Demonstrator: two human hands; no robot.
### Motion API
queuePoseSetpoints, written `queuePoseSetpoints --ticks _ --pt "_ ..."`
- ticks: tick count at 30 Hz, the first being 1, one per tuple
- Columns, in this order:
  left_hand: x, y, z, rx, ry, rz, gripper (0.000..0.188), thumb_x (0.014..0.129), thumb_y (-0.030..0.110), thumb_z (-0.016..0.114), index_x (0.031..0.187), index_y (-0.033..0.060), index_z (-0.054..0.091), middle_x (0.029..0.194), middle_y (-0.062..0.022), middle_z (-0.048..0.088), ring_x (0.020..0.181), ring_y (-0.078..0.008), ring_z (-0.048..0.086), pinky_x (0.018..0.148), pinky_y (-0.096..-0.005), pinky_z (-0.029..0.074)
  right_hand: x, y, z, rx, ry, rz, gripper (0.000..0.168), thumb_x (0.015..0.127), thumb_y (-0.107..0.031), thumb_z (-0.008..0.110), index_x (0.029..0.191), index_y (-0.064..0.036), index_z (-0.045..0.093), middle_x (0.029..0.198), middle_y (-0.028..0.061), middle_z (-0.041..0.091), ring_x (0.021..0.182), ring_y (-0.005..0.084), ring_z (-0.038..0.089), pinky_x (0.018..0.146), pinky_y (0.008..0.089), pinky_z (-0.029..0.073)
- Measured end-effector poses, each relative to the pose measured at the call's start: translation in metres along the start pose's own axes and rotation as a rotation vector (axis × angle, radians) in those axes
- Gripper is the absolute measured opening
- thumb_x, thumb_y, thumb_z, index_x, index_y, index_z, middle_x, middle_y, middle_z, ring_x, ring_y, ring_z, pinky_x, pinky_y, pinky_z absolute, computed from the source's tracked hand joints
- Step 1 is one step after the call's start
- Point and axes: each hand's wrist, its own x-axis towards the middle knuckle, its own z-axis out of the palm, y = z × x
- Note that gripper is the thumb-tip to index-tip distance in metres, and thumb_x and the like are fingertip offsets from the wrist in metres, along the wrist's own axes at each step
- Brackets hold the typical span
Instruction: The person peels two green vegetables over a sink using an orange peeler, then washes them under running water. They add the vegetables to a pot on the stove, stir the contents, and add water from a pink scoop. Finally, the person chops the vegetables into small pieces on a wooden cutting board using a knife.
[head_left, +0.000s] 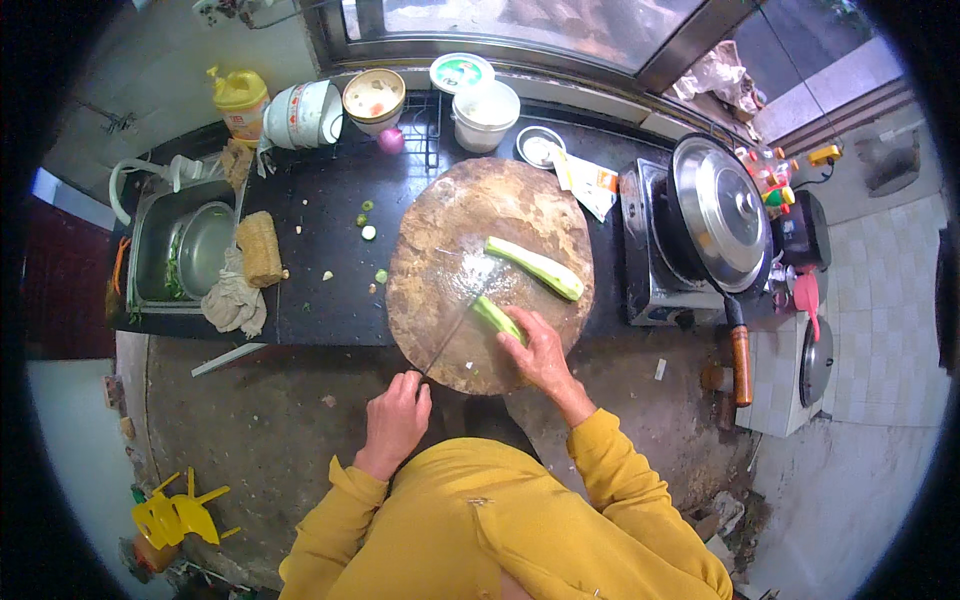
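Note:
My left hand (397, 416) grips a knife at the near left edge of a round wooden chopping block (427, 210). The knife's blade (448, 339) is seen nearly edge-on, a thin dark line slanting across the wood to the end of a green gourd piece (496, 316). My right hand (538, 352) presses that piece down from its right side, fingers over its near end. Beyond it lies a longer peeled gourd (534, 268), pale green and slanting down to the right. The wood around the blade tip is wet and shiny.
Left of the block, vegetable scraps (368, 232) lie on the black counter (330, 217), then a sponge (259, 249), a cloth (234, 298) and a steel sink (142, 289). A lidded wok (720, 214) sits on the stove at right, its wooden handle (741, 367) jutting forward. White tub (486, 120) stands behind.

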Motion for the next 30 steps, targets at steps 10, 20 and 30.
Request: queuePoseSetpoints --ticks 10,20,30 --pt "0.019 -0.012 -0.028 0.394 0.196 0.341 0.01 0.079 0.008 0.06 0.088 0.0091 0.055 0.073 -0.003 0.049 0.063 -0.0157 0.055 0.054 -0.0279 0.046 0.014 -0.051 0.027 0.393 -0.074 0.22 0.024 0.076 -0.01 0.06 0.096 0.002 0.065 0.086 0.0194 0.066 0.079 0.034 0.064 0.073 0.0413 0.049" --pt "0.006 -0.051 -0.055 0.378 0.265 0.255 0.013 0.079 0.01 0.064 0.089 0.007 0.056 0.073 -0.0043 0.049 0.063 -0.0186 0.056 0.055 -0.0297 0.049 0.027 -0.083 0.048 0.396 -0.031 -0.007 0.027 0.078 -0.009 0.064 0.104 0.0 0.063 0.098 0.0158 0.064 0.09 0.0307 0.062 0.078 0.0381 0.047" --pt "-0.031 -0.108 -0.069 0.519 0.319 -0.022 0.009 0.081 0.015 0.061 0.087 0.0103 0.056 0.077 -0.0064 0.052 0.062 -0.0248 0.059 0.051 -0.0364 0.048 0.023 -0.121 0.047 0.475 -0.096 0.02 0.036 0.083 -0.015 0.065 0.114 0.002 0.06 0.096 0.0067 0.056 0.089 0.0169 0.053 0.082 0.0302 0.043"
